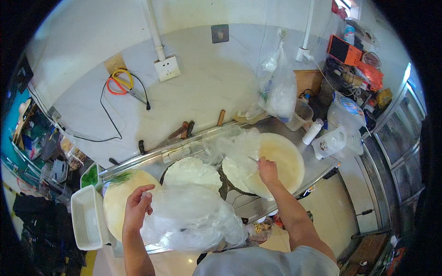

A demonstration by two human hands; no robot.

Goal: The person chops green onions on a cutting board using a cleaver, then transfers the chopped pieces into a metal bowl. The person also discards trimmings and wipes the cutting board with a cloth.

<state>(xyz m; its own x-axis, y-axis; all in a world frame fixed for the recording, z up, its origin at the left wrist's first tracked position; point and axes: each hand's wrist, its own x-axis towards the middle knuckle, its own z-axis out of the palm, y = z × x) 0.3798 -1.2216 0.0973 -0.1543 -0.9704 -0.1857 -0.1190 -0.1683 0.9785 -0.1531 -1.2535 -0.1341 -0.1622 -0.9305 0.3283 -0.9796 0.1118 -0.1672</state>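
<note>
My right hand [268,169] is closed on the edge of a clear plastic sheet [238,141], above the left part of a round pale board [285,162]. My left hand [138,203] is raised over another round board [119,203] at the left, its fingers curled and partly spread; whether it grips the plastic is unclear. Beside it lies a large bunched clear plastic bag [193,214]. Behind the bag is a white mass [191,172] in a dark-rimmed round opening or container. A second white mass [234,172] shows partly under the sheet. Green stalks [122,177] lie on the left board's back edge.
A white plastic basket [87,217] stands at the left, beside a tub of chopped greens [90,176]. Knives [179,132] stand along the counter's back rail. Scissors [127,86] hang on the wall. A white jug [329,143] and a white bottle [313,131] stand at the right.
</note>
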